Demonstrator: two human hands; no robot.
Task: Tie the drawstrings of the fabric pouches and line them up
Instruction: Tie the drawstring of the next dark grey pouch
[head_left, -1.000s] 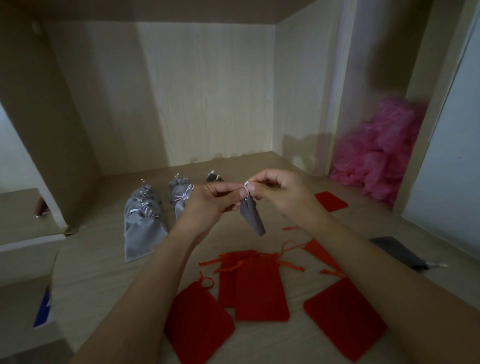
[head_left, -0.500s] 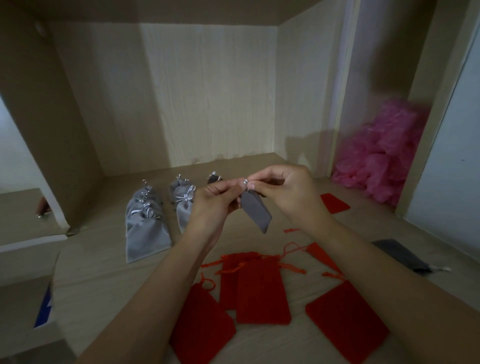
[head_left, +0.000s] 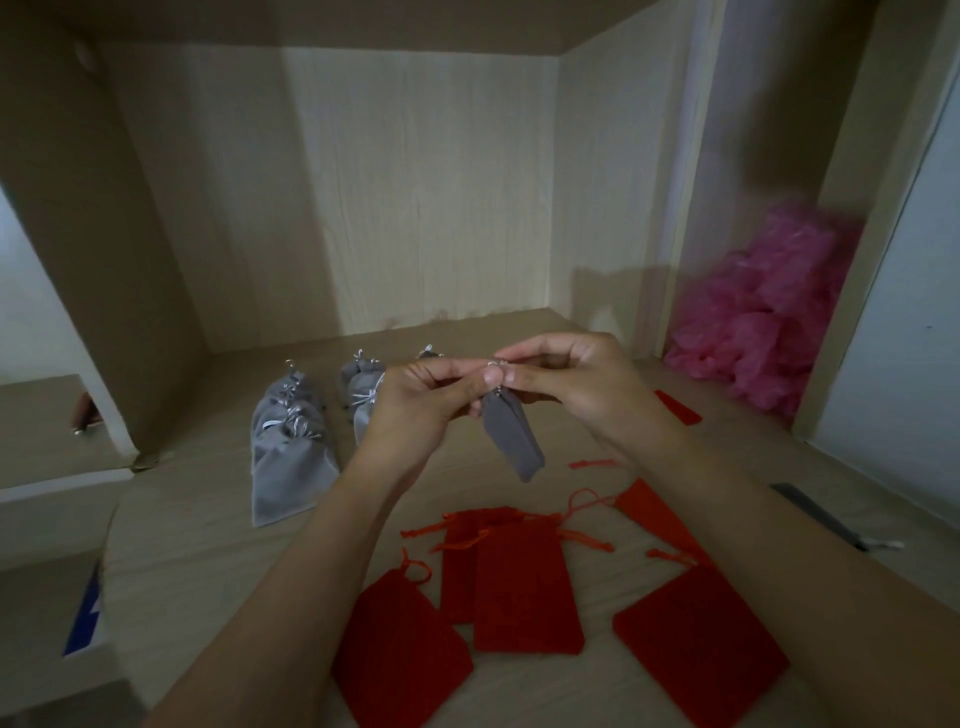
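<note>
A small dark grey pouch (head_left: 511, 439) hangs in the air above the wooden shelf (head_left: 208, 519), held at its gathered neck. My left hand (head_left: 421, 405) and my right hand (head_left: 576, 379) both pinch its silver drawstring (head_left: 496, 366) at the top, fingertips almost meeting. To the left lie tied grey pouches in rows (head_left: 291, 441), with more behind my left hand (head_left: 358, 384). Several flat red pouches (head_left: 524, 587) with loose red strings lie near the front.
A pink crumpled plastic heap (head_left: 763, 322) fills the right-hand compartment. Another dark grey pouch (head_left: 815, 514) lies flat at the right edge, past my right forearm. Wooden walls close in the back and left; a lower ledge (head_left: 47, 421) sits at far left.
The hanging grey pouch has swung slightly, its bottom now pointing right. Both hands stay pinched at its drawstring and have shifted a little.
</note>
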